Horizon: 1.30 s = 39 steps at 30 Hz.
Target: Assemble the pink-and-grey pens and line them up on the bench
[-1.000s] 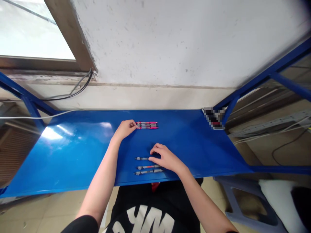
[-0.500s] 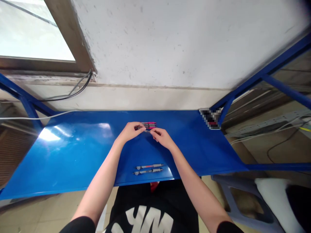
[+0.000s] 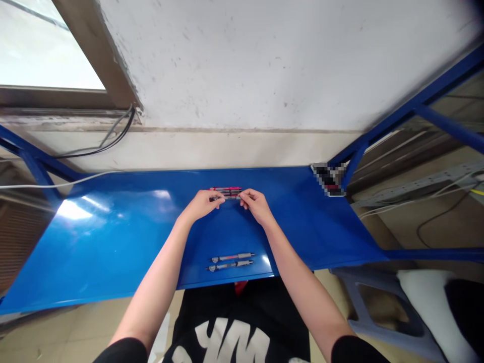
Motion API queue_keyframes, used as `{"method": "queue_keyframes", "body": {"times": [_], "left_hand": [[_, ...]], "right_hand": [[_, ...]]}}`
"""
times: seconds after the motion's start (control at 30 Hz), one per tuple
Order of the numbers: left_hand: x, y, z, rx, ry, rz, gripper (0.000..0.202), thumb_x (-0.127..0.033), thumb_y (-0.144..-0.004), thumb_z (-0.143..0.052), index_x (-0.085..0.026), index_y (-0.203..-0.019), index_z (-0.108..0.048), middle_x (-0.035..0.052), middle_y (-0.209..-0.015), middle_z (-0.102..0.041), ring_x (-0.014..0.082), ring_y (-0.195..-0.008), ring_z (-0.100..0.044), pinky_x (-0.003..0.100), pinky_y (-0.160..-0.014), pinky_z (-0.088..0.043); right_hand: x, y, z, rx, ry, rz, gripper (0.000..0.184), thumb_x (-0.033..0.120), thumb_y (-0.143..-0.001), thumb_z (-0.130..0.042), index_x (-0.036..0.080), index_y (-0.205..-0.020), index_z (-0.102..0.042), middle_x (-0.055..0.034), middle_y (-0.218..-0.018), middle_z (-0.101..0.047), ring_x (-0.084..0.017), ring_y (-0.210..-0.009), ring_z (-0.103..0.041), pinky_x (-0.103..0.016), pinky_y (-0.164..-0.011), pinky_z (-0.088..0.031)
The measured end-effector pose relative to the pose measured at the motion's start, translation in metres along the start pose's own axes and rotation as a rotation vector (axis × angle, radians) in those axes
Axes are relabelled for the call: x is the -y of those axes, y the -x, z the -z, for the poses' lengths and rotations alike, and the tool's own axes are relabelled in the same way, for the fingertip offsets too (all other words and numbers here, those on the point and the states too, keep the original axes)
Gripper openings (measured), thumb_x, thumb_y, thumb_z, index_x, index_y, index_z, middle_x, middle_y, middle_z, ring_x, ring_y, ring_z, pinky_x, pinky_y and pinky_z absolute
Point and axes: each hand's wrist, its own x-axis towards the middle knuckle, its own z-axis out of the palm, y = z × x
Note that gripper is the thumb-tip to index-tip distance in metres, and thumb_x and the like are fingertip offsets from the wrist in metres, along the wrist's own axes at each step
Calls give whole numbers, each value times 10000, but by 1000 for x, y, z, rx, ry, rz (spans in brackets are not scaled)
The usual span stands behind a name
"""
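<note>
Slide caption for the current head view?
Left hand and right hand hold a slim grey pen beside pink and black pens; two other grey pens lie nearer on the glossy blue table.

A scuffed wall [image 3: 242, 65], 1 window [image 3: 41, 55] and blue table [image 3: 124, 247] show a plain indoor workspace.

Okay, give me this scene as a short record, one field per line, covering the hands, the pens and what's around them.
Left hand: fingers on the left end of a grey pen
Right hand: fingers on that pen's right end
Just beyond: a row of pens, the farthest one pink; partly hidden, count unclear
Near edge: two loose pens, lying side by side, slightly apart
Surface: glossy blue table
Far right corner: pixelated item
Behind: pale wall, with a window at left
</note>
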Motion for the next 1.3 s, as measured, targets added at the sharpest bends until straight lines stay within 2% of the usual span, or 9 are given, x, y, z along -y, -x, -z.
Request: {"method": "queue_keyframes", "body": {"times": [0.2, 0.33, 0.43, 0.6, 0.77, 0.87, 1.0, 1.13, 1.3], "left_hand": [[-1, 2, 4, 55, -73, -18, 296, -390, -938, -565, -185, -968, -776, 34, -729, -721, 195, -681, -646, 296, -690, -469], [3, 1, 4, 103, -76, -6, 385, -417, -964, -504, -170, -804, -752, 24, -670, -671, 173, -630, -592, 281, -644, -435], [6, 0, 4, 99, -72, -4, 375, -426, -959, -521, -165, -831, -758, 12, -659, -653, 157, -609, -554, 269, -612, -401], [6, 1, 2, -28, -8, -56, 294, -407, -861, -697, -166, -1026, -731, -3, -779, -672, 137, -673, -550, 254, -658, -408], [7, 1, 2, -21, -3, -25, 223, -384, -871, -688, -163, -894, -717, -4, -749, -661, 138, -674, -559, 256, -656, -408], [10, 0, 3, -22, 2, -32, 230, -389, -882, -676, -166, -893, -732, 24, -849, -720, 163, -755, -621, 277, -724, -448], [9, -1, 4, -44, 11, -49, 232, -390, -889, -665, -171, -913, -736, 35, -922, -746, 182, -834, -653, 296, -811, -471], [9, -1, 4, -72, 5, -50, 273, -421, -900, -649, -163, -909, -734, 30, -867, -728, 169, -777, -624, 285, -772, -463], [16, -2, 4, -36, -66, -41, 410, -486, -952, -571, -139, -814, -741, 2, -674, -633, 139, -634, -526, 261, -630, -375]], "right_hand": [[4, 3, -3, 19, 101, 25, 349, 567, -866, -659, 219, -872, -676, 0, -698, -646, -147, -584, -555, -291, -612, -472], [4, 3, -2, 33, 81, 66, 271, 480, -850, -697, 220, -927, -705, -4, -800, -679, -148, -668, -596, -301, -701, -503], [3, 3, -1, 52, 45, 63, 233, 428, -838, -725, 221, -944, -726, -5, -830, -700, -149, -704, -621, -303, -737, -509], [1, 1, -3, 26, -17, 44, 232, 414, -813, -763, 217, -932, -735, -11, -813, -715, -157, -684, -632, -310, -715, -508], [-3, 0, -3, 36, -51, 50, 208, 371, -779, -797, 225, -912, -733, -8, -840, -726, -161, -715, -643, -312, -728, -520], [-2, 1, -5, 46, -83, 80, 230, 353, -750, -834, 226, -899, -714, -9, -895, -737, -161, -767, -661, -303, -746, -531], [2, 3, -7, 44, -140, 5, 311, 483, -838, -762, 223, -990, -684, -21, -845, -752, -148, -639, -669, -269, -589, -502], [3, 5, -6, 103, -60, -42, 374, 554, -911, -653, 191, -828, -690, -11, -658, -690, -112, -451, -554, -249, -452, -384], [3, 5, -5, 93, -82, 64, 215, 369, -794, -798, 224, -926, -709, 27, -741, -672, -122, -595, -593, -265, -602, -483]]}}
